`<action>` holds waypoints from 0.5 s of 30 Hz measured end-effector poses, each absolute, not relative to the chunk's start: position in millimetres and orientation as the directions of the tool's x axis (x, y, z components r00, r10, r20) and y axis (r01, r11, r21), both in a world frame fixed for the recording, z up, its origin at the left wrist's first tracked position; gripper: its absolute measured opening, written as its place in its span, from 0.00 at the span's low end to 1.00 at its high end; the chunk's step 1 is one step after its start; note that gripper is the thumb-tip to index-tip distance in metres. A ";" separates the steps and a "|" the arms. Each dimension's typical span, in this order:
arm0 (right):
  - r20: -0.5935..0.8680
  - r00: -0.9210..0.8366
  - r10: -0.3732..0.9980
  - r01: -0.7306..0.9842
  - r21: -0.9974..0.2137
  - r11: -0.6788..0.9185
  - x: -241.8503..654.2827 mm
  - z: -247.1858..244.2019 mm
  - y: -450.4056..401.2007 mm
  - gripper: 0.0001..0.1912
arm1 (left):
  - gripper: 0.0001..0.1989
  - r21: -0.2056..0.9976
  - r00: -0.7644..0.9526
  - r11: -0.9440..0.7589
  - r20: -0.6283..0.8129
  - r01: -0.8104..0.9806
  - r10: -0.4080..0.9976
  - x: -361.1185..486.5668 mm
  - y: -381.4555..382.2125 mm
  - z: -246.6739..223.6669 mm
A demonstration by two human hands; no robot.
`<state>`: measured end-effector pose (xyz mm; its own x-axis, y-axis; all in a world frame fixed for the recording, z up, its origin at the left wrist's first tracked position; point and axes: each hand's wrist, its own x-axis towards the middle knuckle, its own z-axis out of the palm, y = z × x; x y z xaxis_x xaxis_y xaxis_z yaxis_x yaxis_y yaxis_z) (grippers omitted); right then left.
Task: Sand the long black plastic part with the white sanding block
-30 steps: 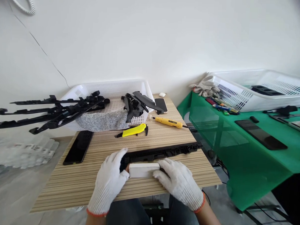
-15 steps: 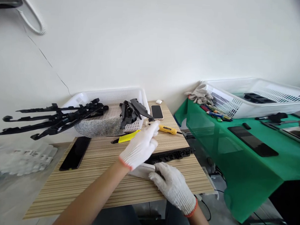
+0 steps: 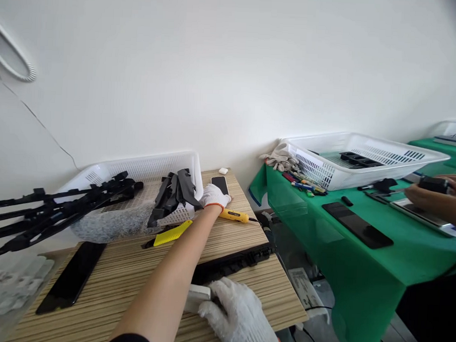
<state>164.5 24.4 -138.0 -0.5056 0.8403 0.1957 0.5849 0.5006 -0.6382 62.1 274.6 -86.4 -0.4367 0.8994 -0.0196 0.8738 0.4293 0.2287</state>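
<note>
White block [image 3: 197, 296] at the near side of the long black strip [image 3: 233, 263] on the wood-grain table [image 3: 279, 294], its left part hidden by the left forearm [image 3: 176, 269]; right hand [image 3: 240, 315] grips its right end. Left hand [image 3: 214, 196] is past the strip, by the small phone [image 3: 219, 182] and yellow-handled tool [image 3: 235, 216], fingers mostly hidden, can't tell if grasping. Yellow cutter [image 3: 173, 233] and white basket [image 3: 152, 165] sit past the strip, to its left

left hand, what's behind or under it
The far part of a phone shows beyond the left hand; the phone's near end is covered. A yellow tool pokes out to the right, its left end hidden.
</note>
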 end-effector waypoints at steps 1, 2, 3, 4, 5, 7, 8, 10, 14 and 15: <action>0.193 -0.505 0.841 0.579 -0.647 0.496 164.5 -138.2 24.6 0.13 | 0.42 0.223 -0.443 0.436 -0.023 0.872 0.896 63.5 277.9 -88.2; 0.191 -0.505 0.842 0.575 -0.652 0.494 164.6 -138.2 24.6 0.13 | 0.42 0.219 -0.445 0.439 -0.024 0.871 0.895 64.9 280.8 -89.7; 0.190 -0.506 0.842 0.573 -0.655 0.492 164.8 -137.9 24.4 0.13 | 0.41 0.216 -0.447 0.441 -0.023 0.871 0.894 66.2 283.2 -90.8; 0.188 -0.507 0.841 0.572 -0.657 0.491 165.0 -137.4 24.2 0.12 | 0.39 0.214 -0.449 0.443 -0.022 0.870 0.893 67.1 285.0 -91.5; 0.185 -0.509 0.841 0.571 -0.659 0.490 165.2 -136.7 23.8 0.12 | 0.37 0.214 -0.453 0.447 -0.020 0.869 0.891 67.6 286.3 -91.7; 0.174 -0.513 0.841 0.569 -0.665 0.485 165.6 -135.2 23.1 0.12 | 0.32 0.220 -0.461 0.452 -0.013 0.864 0.887 66.9 287.5 -90.9; 0.169 -0.512 0.842 0.570 -0.666 0.480 165.6 -134.4 22.9 0.12 | 0.29 0.228 -0.462 0.451 -0.007 0.863 0.887 65.5 287.6 -90.1; 0.162 -0.512 0.843 0.577 -0.663 0.478 165.5 -133.3 22.7 0.12 | 0.26 0.251 -0.461 0.443 0.016 0.861 0.887 60.6 287.2 -88.3; 0.158 -0.506 0.848 0.593 -0.650 0.475 164.6 -132.4 23.1 0.11 | 0.22 0.310 -0.476 0.432 0.079 0.847 0.876 45.1 285.7 -86.4; 0.157 -0.506 0.848 0.594 -0.650 0.474 164.4 -132.4 23.2 0.11 | 0.21 0.323 -0.481 0.431 0.090 0.843 0.872 40.8 285.2 -86.5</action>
